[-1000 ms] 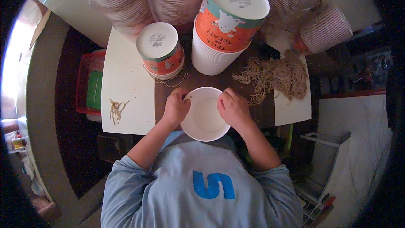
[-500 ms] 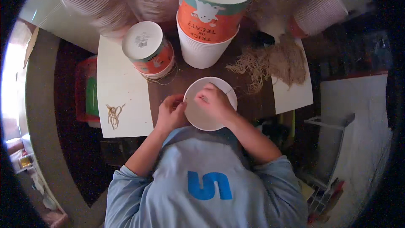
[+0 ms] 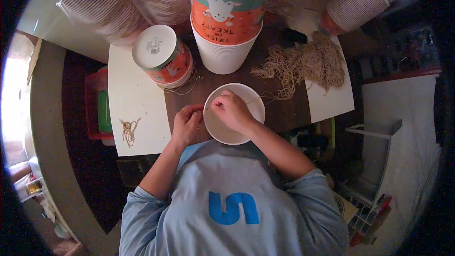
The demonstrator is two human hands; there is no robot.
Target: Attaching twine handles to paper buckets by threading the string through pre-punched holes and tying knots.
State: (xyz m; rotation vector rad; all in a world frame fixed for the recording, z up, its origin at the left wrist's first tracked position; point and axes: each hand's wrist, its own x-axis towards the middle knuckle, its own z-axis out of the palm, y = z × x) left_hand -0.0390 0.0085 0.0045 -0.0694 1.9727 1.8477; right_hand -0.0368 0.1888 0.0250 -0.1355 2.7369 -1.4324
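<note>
R hand (image 3: 232, 110) moved over white bowl (image 3: 233, 114) since earlier; grip pinching thin string (image 3: 251, 100). L hand (image 3: 187, 122) at bowl's left rim, grip curled narrow. String pile (image 3: 303, 64) on counter (image 3: 279, 109) beyond-right.

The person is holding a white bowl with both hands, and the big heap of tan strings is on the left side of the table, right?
Not quite. The heap of tan strings lies on the right side of the table, as the head view shows. The left hand and right hand are indeed at the white bowl.
</note>
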